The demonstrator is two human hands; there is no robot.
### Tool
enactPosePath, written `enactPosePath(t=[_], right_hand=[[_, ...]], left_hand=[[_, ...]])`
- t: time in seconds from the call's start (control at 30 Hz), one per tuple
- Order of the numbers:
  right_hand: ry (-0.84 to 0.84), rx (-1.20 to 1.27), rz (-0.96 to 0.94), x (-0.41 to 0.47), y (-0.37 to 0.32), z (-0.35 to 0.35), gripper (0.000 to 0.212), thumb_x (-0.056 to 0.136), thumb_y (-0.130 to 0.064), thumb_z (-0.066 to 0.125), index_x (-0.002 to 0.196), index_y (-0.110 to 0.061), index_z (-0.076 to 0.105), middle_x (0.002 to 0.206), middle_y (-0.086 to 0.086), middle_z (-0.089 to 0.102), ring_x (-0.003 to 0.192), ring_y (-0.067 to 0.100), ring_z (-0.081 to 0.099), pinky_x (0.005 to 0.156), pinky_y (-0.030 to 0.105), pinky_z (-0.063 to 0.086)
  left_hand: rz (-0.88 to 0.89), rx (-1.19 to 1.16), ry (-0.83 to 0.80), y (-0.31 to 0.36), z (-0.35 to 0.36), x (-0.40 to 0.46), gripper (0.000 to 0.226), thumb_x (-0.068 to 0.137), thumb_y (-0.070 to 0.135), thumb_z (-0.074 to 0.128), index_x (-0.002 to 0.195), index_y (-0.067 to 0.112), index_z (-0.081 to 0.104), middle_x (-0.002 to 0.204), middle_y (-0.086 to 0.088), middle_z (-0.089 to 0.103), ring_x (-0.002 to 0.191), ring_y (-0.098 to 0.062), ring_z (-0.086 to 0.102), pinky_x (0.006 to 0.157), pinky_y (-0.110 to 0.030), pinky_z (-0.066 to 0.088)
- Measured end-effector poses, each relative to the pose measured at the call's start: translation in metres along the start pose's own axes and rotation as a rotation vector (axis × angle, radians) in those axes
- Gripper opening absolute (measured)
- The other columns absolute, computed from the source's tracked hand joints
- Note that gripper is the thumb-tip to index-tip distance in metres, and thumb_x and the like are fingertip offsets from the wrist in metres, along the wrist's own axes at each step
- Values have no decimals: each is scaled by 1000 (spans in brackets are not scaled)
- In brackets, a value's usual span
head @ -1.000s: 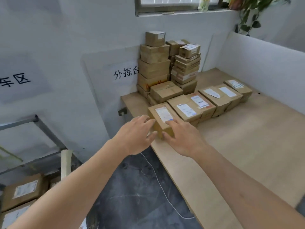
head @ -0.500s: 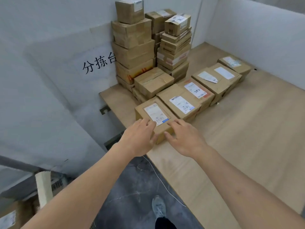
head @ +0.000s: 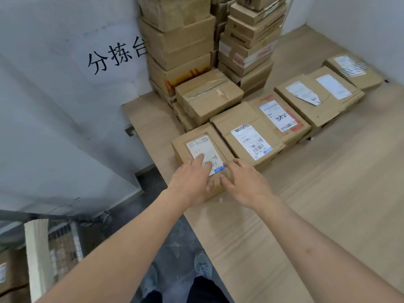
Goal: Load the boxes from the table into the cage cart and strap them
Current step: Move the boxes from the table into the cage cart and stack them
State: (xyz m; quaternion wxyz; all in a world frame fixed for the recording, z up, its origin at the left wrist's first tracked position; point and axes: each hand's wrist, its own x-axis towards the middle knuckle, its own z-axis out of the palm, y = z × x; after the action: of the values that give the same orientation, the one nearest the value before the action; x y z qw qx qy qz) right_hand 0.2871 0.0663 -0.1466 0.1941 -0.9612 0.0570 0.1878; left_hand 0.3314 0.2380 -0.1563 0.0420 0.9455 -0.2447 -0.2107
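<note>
A small brown cardboard box [head: 192, 142] with a white shipping label lies nearest me at the left end of a row of boxes on the wooden table [head: 317, 193]. My left hand [head: 192, 182] rests flat on its top, fingers straight over the label. My right hand [head: 242, 182] lies on the box's near right corner, fingers spread and lightly bent. The box stands on the table. At the bottom left, the cage cart [head: 63, 237] shows its wire side, with boxes inside.
More labelled boxes [head: 247, 136] run to the right along the table. Two tall stacks of boxes [head: 181, 40] stand against the grey wall behind them. A pale upright post [head: 38, 259] stands by the cart. My shoes [head: 203, 265] are on the dark floor below.
The camera has tilted down and come closer to the table. Both hands have slid further onto the nearest box's top; the box has not left the table.
</note>
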Motion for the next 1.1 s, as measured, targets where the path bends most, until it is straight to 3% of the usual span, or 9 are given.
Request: enactPosePath(t=[0.13,0.23,0.33,0.43,0.5,0.57,0.63,0.7,1.1], right_hand=[[13,16,19,13,2,16,46,103,-43,49,144,-21,51,147,3,44,133,28,46,101,38,45],[69,57,56,13,-1,24,40,102,-41,52,137,-23,56,142,4,44,128,30,44,102,38,44],[67,95,79,11,-7,29,34,99,-43,57,130,-30,56,131,2,43,117,30,50,95,38,48],[15,134,82,11,-15,40,52,97,-49,58,145,-38,43,128,3,41,115,31,56,95,41,51],[-6,176,79,12,-19,50,69,96,-54,59,155,-42,27,134,4,41,122,29,53,98,44,50],[-20,285,65,11,-23,61,81,95,-56,61,160,-42,14,144,3,36,129,25,49,102,42,48],[-4,335,54,10,-27,71,86,96,-55,62,162,-40,10,152,5,30,131,24,48,104,39,46],[21,337,56,7,-31,77,85,97,-53,62,163,-38,11,152,6,30,131,26,49,101,36,44],[9,230,-124,-7,-77,62,82,97,-53,61,162,-36,15,149,6,38,129,27,51,101,40,48]], left_hand=[[-8,26,-38,-9,24,8,65,109,49,33,165,23,14,174,-9,-4,157,-40,9,125,-52,21],[35,44,-14,-22,34,2,66,109,49,34,166,25,10,174,-7,-7,159,-39,1,128,-54,15],[67,8,28,-38,35,-5,54,108,46,42,157,24,34,172,-11,8,157,-42,9,126,-52,21],[38,-30,125,-53,37,-13,39,100,42,59,131,20,50,162,-19,19,152,-45,21,114,-51,40],[-40,-106,151,-60,43,-18,53,99,43,61,143,19,43,163,-22,9,153,-46,18,115,-53,40],[-103,-232,110,-65,47,-22,72,101,48,58,159,22,25,164,-16,-1,148,-43,28,112,-49,44],[-132,-369,37,-67,46,-25,80,103,49,55,164,27,9,163,-9,6,132,-34,49,101,-41,51],[-145,-438,-16,-68,45,-28,84,103,50,55,165,30,2,162,-8,11,123,-29,54,98,-37,51],[-196,-453,34,-99,26,-83,102,93,62,64,165,30,-1,162,-6,12,134,-29,48,110,-38,45]])
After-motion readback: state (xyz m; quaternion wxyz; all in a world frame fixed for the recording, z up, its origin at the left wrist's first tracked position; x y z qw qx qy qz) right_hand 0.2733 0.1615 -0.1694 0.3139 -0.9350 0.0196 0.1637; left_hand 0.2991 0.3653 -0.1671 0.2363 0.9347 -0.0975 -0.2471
